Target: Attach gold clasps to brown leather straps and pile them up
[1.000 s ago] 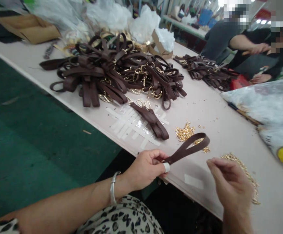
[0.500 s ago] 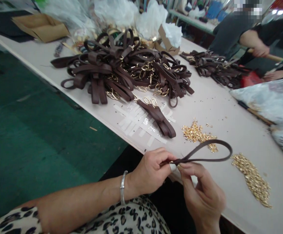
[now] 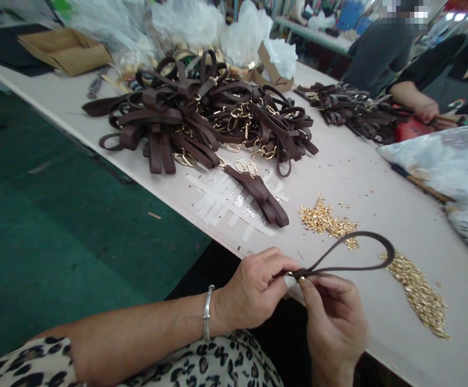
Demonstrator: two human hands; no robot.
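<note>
A dark brown leather strap (image 3: 363,234) is folded into a loop that sticks out to the right above the table edge. My left hand (image 3: 254,290) pinches its end between thumb and fingers; a white covering wraps the thumb tip. Close against it, my right hand (image 3: 337,317) has thumb and fingers closed on the strap at the base of the loop. A small gold-coloured bit of hardware shows between the two thumbs, mostly hidden. Just beyond lie a heap of gold rivets (image 3: 323,217) and a second heap of small gold pieces (image 3: 422,295).
A big pile of brown straps with gold clips (image 3: 169,115) covers the table's far side; several folded straps (image 3: 258,191) lie nearer on taped paper. Plastic bags (image 3: 452,161) stand at right. Across the table, a co-worker's hand (image 3: 425,110) is beside more straps (image 3: 351,110).
My hands and the strap have shifted slightly right, and the loop reaches further right. Gold hardware now shows between my thumbs. Across the table, the co-worker's raised hand has come down.
</note>
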